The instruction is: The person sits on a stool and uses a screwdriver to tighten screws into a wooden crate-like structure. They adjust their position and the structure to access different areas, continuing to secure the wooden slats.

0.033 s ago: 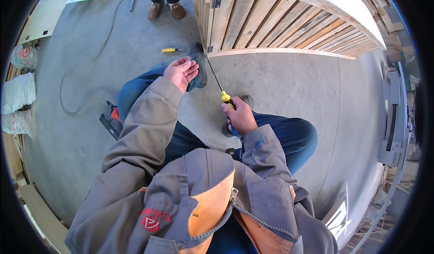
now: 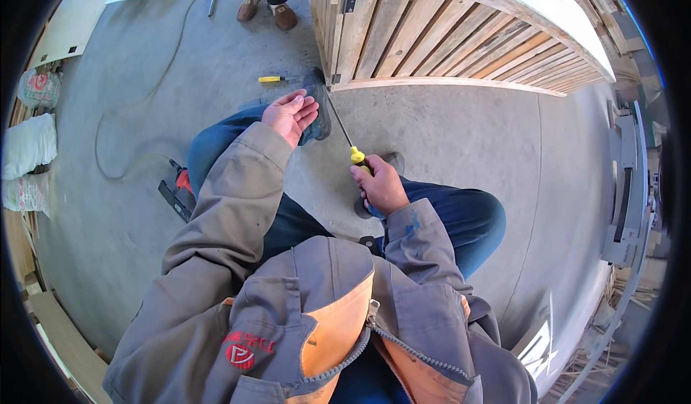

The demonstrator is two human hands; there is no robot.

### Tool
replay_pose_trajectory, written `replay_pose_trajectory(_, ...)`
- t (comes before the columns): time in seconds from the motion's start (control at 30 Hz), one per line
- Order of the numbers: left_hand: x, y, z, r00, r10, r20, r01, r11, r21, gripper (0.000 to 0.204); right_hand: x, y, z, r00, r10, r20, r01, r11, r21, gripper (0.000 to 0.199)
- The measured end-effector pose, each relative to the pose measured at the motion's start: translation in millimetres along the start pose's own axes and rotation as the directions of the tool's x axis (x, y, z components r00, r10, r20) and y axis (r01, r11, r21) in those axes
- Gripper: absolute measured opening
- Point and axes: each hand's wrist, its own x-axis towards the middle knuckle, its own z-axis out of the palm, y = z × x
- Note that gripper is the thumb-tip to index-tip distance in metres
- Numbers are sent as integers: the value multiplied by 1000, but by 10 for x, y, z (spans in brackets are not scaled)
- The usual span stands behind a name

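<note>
Nothing has visibly moved since the earlier frame; right hand [image 2: 380, 187] grips a yellow-handled screwdriver [image 2: 344, 132], tip at the wooden crate [image 2: 446, 51] corner; left hand [image 2: 291, 114] hovers open, empty; next, seemingly, steady pressure on the tip.

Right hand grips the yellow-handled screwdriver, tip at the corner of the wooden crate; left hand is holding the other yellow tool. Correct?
Not quite. The head view shows the left hand open and empty, palm up above the knee; the small yellow tool lies apart on the concrete floor. The rest holds: the right hand grips the yellow-handled screwdriver, its tip at the corner of the wooden crate.
</note>
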Motion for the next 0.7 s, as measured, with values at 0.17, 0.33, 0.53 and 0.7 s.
replay_pose_trajectory(0.17,11,23,-64,1000,-18,18,17,998,53,10,0,-100,119,998,22,55,-20,1000,-20,34)
replay_pose_trajectory(0.33,19,61,-28,1000,-15,26,14,999,29,10,41,-10,179,997,-17,76,27,991,-132,35)
replay_pose_trajectory(0.53,-44,136,-61,999,-24,23,26,997,-68,11,38,-2,245,997,-37,74,49,986,-162,35)
replay_pose_trajectory(0.7,-27,170,-128,995,-33,92,40,996,-78,12,51,-20,274,994,-85,64,93,985,-144,35)
